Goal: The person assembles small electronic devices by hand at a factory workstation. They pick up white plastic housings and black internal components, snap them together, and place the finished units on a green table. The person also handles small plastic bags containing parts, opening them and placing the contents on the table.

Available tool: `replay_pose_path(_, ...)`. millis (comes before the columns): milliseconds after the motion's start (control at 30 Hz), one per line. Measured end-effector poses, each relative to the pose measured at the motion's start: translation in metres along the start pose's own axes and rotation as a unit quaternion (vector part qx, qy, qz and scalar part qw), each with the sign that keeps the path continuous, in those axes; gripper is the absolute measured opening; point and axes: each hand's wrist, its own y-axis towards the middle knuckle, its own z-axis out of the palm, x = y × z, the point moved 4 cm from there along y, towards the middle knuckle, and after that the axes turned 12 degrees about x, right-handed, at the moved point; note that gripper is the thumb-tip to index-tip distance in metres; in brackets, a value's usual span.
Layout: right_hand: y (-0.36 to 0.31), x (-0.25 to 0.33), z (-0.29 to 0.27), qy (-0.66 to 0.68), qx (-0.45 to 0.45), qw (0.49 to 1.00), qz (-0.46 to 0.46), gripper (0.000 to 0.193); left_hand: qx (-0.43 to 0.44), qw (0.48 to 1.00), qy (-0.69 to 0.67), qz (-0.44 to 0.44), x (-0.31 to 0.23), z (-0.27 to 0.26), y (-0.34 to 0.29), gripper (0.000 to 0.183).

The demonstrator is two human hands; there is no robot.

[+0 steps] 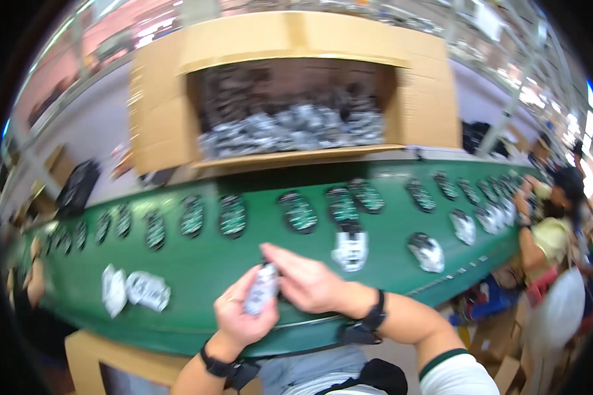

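Note:
My left hand (244, 313) is closed around a grey-white oval casing (262, 289), which looks like a computer mouse shell and has a dark edge. My right hand (310, 283) is at its right side, fingers stretched out; blur hides how firmly they touch it. Beyond my hands, black oval shells with green circuit boards (232, 216) stand in a row along the green conveyor belt (197, 276). One white casing (350, 249) lies just below a board shell. Two whitish casings (147, 291) rest on the left, and another white-and-black one (426, 252) on the right.
A large open cardboard box (428, 99) full of grey wrapped pieces (296, 126) stands behind the belt. A co-worker (552, 230) works at the far right; another person's arm (35, 276) reaches in at left. An open carton (85, 359) sits below the belt's near edge.

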Motion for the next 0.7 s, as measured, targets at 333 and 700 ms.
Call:
replay_pose_path(333, -0.014, -0.012, -0.001, 0.387, 0.016, 0.917, 0.096, 0.074, -0.053, 0.969, -0.232, -0.067, -0.002, -0.01, -0.01, 0.056)
replay_pose_path(700, 0.0, 0.025, -0.007, 0.053, 0.106, 0.991, 0.056, 0.088, -0.032, 0.99, -0.124, -0.067, -0.002, -0.012, -0.01, 0.056)
